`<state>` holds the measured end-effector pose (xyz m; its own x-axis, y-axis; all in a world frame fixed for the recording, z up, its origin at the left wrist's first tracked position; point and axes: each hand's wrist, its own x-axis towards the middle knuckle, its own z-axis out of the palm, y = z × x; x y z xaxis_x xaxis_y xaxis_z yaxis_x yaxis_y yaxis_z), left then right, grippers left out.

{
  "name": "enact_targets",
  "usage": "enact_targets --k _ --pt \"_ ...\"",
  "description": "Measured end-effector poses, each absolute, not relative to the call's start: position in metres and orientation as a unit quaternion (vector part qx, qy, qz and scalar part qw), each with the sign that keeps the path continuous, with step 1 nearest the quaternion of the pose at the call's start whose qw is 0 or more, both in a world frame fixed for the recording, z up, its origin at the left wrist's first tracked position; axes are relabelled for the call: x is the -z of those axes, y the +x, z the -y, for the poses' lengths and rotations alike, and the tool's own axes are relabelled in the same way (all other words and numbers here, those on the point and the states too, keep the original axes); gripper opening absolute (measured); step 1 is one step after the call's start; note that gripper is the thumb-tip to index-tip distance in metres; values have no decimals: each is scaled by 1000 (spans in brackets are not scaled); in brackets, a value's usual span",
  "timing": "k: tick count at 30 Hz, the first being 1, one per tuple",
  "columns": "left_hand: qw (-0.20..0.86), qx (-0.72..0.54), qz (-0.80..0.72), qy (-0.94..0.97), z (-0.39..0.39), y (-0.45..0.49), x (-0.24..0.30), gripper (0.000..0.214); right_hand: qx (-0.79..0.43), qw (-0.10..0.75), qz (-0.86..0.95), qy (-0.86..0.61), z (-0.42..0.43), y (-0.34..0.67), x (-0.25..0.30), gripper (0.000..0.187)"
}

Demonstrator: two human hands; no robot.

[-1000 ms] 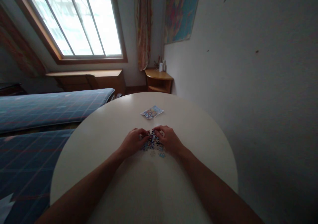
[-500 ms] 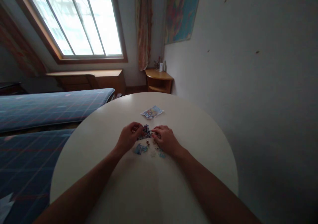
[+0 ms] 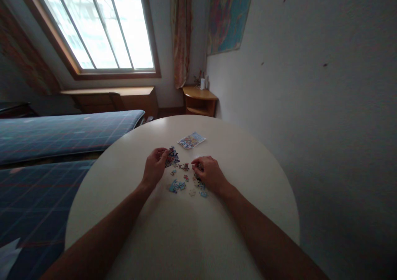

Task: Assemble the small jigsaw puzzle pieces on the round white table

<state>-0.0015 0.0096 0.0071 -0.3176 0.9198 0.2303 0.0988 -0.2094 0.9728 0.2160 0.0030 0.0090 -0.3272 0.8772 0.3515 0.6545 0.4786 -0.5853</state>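
Observation:
My left hand (image 3: 155,166) is lifted a little off the round white table (image 3: 235,197) and pinches a joined clump of puzzle pieces (image 3: 171,157). My right hand (image 3: 208,173) rests on the table with its fingers curled over loose pieces; what they hold, if anything, is hidden. Between the two hands lie several scattered jigsaw pieces (image 3: 181,183), blue and multicoloured. A printed picture card (image 3: 191,140) lies flat farther out on the table.
A white wall (image 3: 310,106) runs close along the table's right side. Two beds with blue plaid covers (image 3: 56,135) stand to the left. A wooden corner stand (image 3: 199,100) and a low wooden bench sit under the window at the back.
Both hands were together over one pile of pieces. They have drawn apart: the left hand lifted a clump up and left, and loose pieces now lie exposed between them.

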Motion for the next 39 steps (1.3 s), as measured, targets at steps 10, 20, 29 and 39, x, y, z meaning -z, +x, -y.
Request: enact_targets --k 10,20,29,39 --pt "359 -601 -540 468 -6 8 -12 54 -148 329 798 -482 -9 204 -12 12" --pt "364 -505 -525 580 0 7 -10 37 -191 337 787 -480 -5 214 -13 19" --pt "308 -321 -470 762 17 11 -15 28 -192 332 788 -482 -5 220 -13 12" --pt "371 -375 -458 716 20 16 -17 27 -238 353 769 -477 -10 228 -6 18"
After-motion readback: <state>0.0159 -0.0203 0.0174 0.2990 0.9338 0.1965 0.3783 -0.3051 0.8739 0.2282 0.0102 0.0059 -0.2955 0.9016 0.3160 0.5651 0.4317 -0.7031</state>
